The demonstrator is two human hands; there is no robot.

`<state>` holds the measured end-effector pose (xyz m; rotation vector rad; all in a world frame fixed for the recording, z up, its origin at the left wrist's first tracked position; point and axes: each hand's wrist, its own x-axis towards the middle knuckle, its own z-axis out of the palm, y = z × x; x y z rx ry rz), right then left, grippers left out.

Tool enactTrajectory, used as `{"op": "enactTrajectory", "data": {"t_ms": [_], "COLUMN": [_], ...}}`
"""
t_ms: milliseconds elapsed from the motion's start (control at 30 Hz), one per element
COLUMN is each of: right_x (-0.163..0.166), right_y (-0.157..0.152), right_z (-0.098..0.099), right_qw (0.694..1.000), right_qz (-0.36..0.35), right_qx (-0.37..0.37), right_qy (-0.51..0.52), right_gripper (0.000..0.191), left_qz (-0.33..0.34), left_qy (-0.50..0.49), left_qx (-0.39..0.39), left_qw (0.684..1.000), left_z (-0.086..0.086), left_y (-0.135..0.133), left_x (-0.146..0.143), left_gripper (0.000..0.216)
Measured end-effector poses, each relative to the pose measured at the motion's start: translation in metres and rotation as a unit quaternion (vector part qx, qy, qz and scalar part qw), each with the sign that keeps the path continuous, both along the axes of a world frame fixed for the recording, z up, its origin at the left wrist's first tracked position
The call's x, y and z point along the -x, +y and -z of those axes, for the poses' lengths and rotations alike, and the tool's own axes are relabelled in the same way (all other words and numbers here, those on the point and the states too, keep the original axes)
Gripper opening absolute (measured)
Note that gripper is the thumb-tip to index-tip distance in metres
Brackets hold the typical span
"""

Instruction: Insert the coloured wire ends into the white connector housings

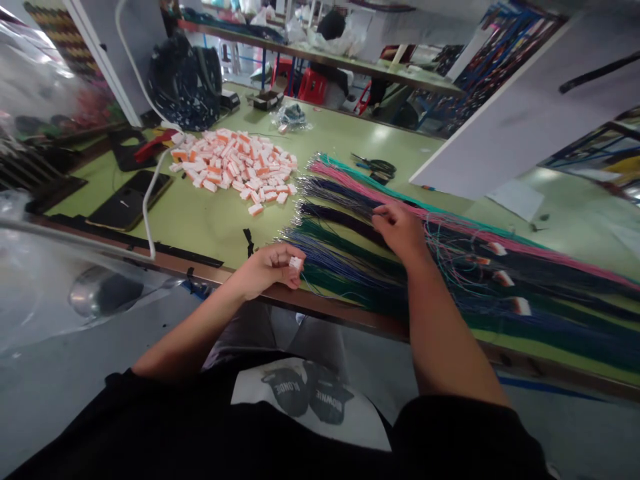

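Observation:
My left hand (273,270) is closed on a small white and orange connector housing (296,264) near the table's front edge. A thin wire trails from that housing to the right. Over the dark bundle of wires (345,193), my right hand (400,230) has its thumb and fingers pinched together; what lies between the fingertips, if anything, is too small to make out. Green, blue, black, pink and teal wires lie side by side, with metal terminals at their left ends. A pile of connector housings (235,163) sits behind my left hand.
A phone (129,200) lies at the left beside a white cable (146,207). Scissors (375,165) rest behind the wires. Several housings with wires attached, one a connector (521,306), lie on the right. A white panel (500,113) rises at the back right.

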<state>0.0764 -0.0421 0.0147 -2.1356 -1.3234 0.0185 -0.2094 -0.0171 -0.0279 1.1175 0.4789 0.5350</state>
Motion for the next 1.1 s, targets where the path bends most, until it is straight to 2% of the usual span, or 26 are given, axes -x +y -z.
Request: {"op": "enactTrajectory", "data": {"t_ms": [67,200,267,367,467,700,1100], "right_x": [0.007,0.029,0.047,0.076,0.099,0.115,0.119], "right_y": [-0.009,-0.030,-0.040,-0.048,-0.052,-0.055,-0.056], "right_z": [-0.009,-0.030,-0.037,-0.039,-0.034,-0.019,-0.014], "right_qw": [0.996,0.997,0.990,0.959,0.942,0.954,0.955], "right_qz": [-0.060,-0.060,-0.137,-0.276,-0.331,-0.298,-0.282], "right_qx": [0.052,-0.021,-0.008,0.051,0.049,-0.007,0.056], "right_qy": [-0.051,-0.050,-0.004,0.047,0.043,0.007,-0.070], "right_gripper": [0.015,0.022,0.023,0.023,0.018,0.014,0.017], "left_qz": [-0.008,-0.029,-0.033,-0.033,-0.031,-0.034,-0.031], "left_qy": [-0.002,-0.017,-0.019,-0.025,-0.045,-0.102,-0.099], "left_qx": [0.006,0.003,-0.008,-0.029,-0.034,-0.003,0.027], "left_qw": [1.000,0.999,0.999,0.999,0.998,0.994,0.994], "left_z": [-0.001,-0.004,-0.007,-0.010,-0.011,-0.002,0.003], "left_y": [0.000,-0.001,-0.001,-0.001,-0.001,-0.004,-0.006], "left_x": [0.000,-0.001,-0.002,-0.003,-0.005,-0.013,-0.012], "left_gripper": [0.026,0.025,0.024,0.022,0.022,0.023,0.022]}}
